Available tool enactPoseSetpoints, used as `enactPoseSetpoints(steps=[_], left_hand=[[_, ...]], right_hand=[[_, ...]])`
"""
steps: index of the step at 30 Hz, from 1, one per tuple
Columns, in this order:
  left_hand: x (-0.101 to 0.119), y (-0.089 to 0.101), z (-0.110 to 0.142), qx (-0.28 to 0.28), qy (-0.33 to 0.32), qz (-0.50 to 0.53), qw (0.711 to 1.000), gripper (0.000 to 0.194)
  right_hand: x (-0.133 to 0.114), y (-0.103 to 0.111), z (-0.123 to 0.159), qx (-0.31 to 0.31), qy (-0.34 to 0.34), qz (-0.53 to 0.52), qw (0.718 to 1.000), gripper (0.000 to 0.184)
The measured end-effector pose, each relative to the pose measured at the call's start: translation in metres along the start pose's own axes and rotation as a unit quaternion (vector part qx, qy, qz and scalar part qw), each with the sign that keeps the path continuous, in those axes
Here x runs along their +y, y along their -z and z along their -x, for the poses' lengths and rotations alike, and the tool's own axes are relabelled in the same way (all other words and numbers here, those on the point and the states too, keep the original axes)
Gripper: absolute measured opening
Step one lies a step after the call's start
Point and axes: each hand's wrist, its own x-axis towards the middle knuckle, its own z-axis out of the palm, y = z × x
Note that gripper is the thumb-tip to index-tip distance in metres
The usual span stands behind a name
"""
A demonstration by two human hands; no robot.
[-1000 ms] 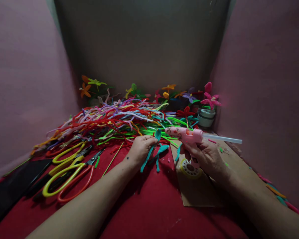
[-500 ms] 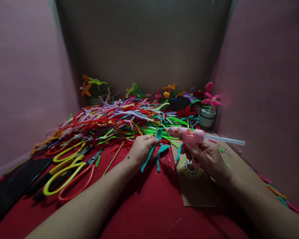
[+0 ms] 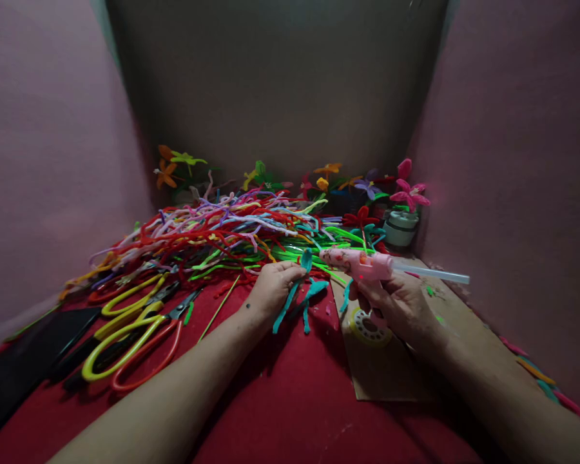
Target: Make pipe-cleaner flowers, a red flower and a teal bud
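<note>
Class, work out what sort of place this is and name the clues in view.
A handicraft workspace, most likely. The right hand holds a pink glue gun, scissors with yellow and red handles lie at the left, and a heap of colorful fuzzy stems lies beyond.

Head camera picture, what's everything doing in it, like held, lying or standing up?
Pink glue gun, held in the right hand, red light showing.
Glue stick, poking out the gun's back.
Teal piece, held in the left hand.
Pipe cleaners, heaped up.
Pink flower, upright above a pot.
Cardboard, lying flat.
Scissors, lying down.
</note>
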Motion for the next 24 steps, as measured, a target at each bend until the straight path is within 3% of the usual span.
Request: enactPoseSetpoints(steps=[24], left_hand=[[-0.0028, 0.0003, -0.0014, 0.008, -0.006, -0.024, 1.000, 0.013]], right_hand=[[0.0001, -0.0009, -0.0021, 0.002, 0.046, 0.031, 0.998, 0.044]])
